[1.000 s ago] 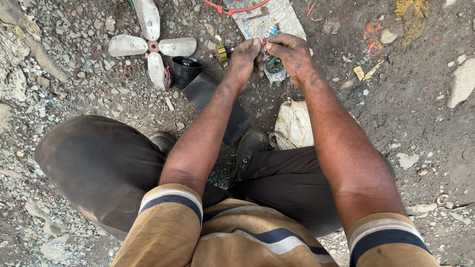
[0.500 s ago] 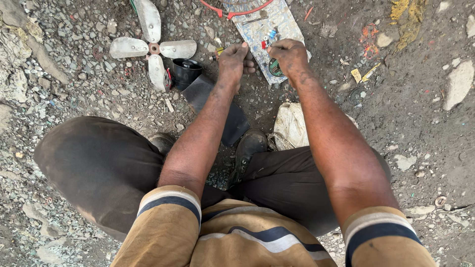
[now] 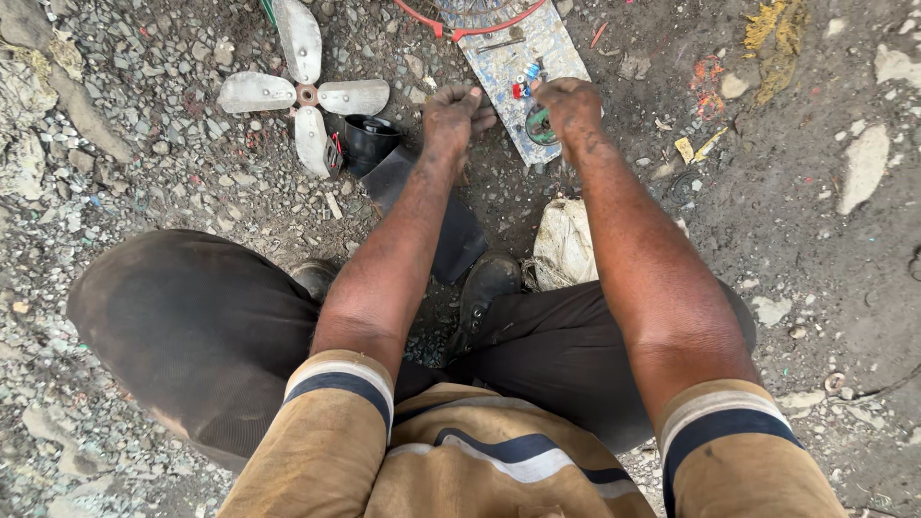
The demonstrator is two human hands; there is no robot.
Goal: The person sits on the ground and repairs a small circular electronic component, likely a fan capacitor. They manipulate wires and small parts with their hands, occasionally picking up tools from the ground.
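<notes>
Squatting over gravelly ground, both arms reaching far ahead toward a pale circuit board (image 3: 537, 58) lying flat on the dirt. Left hand (image 3: 456, 110) hovering just left of the board, fingers (image 3: 470, 94) curled in toward the palm, perhaps pinching something small, though too tight a curl for telling what, if anything. Right hand (image 3: 571, 105) pressing down on the board's near end, fingers bent over a small round greenish part (image 3: 539, 125) there, seemingly steadying or prying it; grip itself hidden under the knuckles, so not telling for sure. Board lying flat, probably for keeping it still under the pressing hand. Red and blue small components (image 3: 523, 84) sitting between the two hands. Red wire (image 3: 470, 29) looping across the board's far end. To the left, a four-bladed metal fan (image 3: 302, 94) resting on the stones, a black cup-like housing (image 3: 369, 142) just beside it. Nearer, a dark rubbery strip (image 3: 451, 225) and a dirty white sack (image 3: 564, 245) lying by the shoes (image 3: 484, 283), crowding the space under the forearms.
</notes>
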